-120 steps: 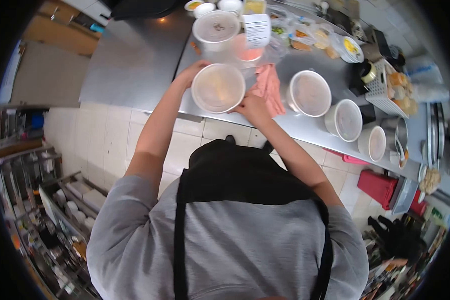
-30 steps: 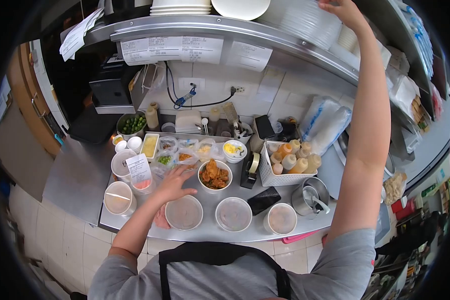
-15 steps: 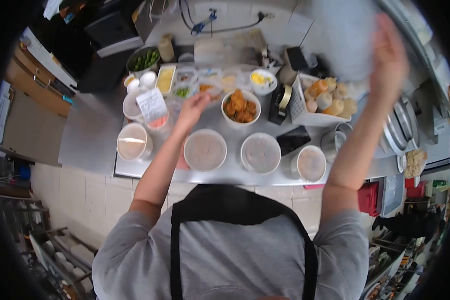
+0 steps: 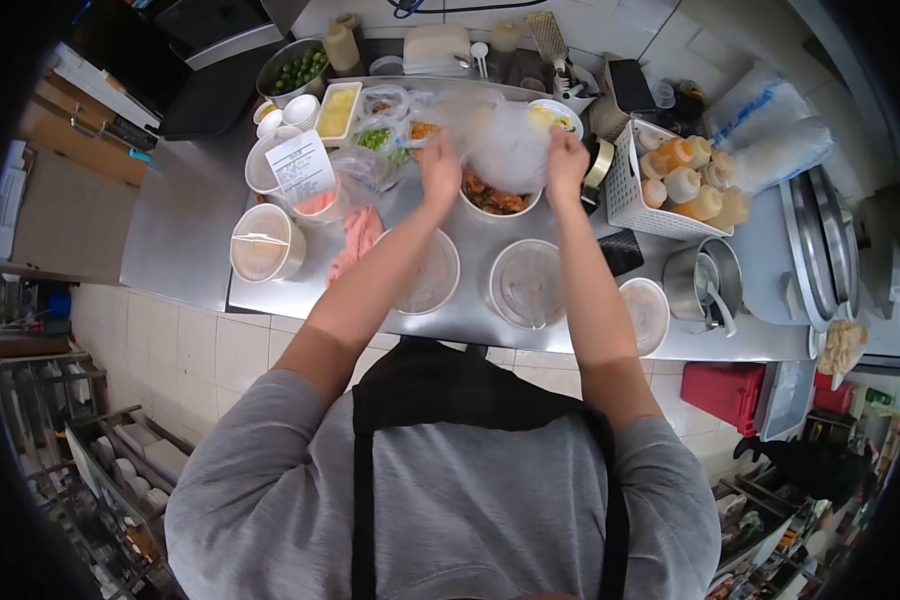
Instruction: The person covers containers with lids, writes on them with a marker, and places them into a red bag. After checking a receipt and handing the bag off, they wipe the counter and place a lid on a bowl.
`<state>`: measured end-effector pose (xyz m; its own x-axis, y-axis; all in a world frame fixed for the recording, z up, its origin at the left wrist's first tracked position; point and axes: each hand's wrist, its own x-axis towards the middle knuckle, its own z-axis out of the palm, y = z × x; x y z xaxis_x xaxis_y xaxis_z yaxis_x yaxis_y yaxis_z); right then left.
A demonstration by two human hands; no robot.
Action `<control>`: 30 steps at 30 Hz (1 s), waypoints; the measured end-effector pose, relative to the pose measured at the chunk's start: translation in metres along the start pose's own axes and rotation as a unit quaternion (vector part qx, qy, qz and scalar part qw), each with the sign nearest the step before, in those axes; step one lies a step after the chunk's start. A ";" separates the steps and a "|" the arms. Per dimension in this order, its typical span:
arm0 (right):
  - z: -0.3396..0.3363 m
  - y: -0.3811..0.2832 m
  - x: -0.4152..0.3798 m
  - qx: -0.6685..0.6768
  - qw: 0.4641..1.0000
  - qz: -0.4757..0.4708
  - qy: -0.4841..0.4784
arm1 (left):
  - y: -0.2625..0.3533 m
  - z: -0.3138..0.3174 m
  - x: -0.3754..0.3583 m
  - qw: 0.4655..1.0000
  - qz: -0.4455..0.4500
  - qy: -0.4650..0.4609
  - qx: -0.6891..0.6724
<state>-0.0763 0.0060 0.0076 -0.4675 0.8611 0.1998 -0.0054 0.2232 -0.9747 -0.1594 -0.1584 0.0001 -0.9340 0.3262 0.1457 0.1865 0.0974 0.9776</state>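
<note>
- Over the steel counter (image 4: pixel 170 230), back row: your left hand (image 4: pixel 440 170) and right hand (image 4: pixel 567 160) each pinch an edge of a clear plastic lid (image 4: pixel 510 145), fingers closed on it, holding it tilted above the bowl of fried food (image 4: pixel 498 200).
- Bowl position: behind the two lidded tubs (image 4: pixel 526 283) at the front edge, beside the white basket of sauce bottles (image 4: pixel 670 185).
- Handling note: level the lid first, centre it on the rim, and press round the edge with both thumbs; keep your forearms lifted off the tubs below them.
- Left end of counter: a tub with a paper ticket (image 4: pixel 300 165), another lidded tub (image 4: pixel 263 243), a pink cloth (image 4: pixel 355 240).
- Hard to make out: the lid is blurred and see-through, so its exact edge and your fingertip placement are unclear.
- Hidden: your left arm covers much of one front tub; the lid covers the far half of the bowl.
- Cut off: the small containers at the back are too small to identify.
</note>
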 end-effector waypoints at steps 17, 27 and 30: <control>-0.077 0.009 -0.036 0.404 0.872 0.277 -0.013 | 0.043 0.036 0.006 0.891 0.150 -0.193 0.383; -0.063 0.028 -0.033 0.405 0.883 0.237 -0.018 | 0.032 0.005 -0.042 0.835 0.376 -0.299 0.269; -0.052 0.029 -0.032 0.389 0.886 0.253 -0.013 | 0.020 0.010 -0.034 0.836 0.408 -0.202 0.307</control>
<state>-0.0158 0.0090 -0.0223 -0.6042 0.7483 -0.2739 -0.3924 -0.5786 -0.7150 -0.1205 -0.1582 0.0126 -0.2629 0.7986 0.5414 0.9482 0.1102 0.2979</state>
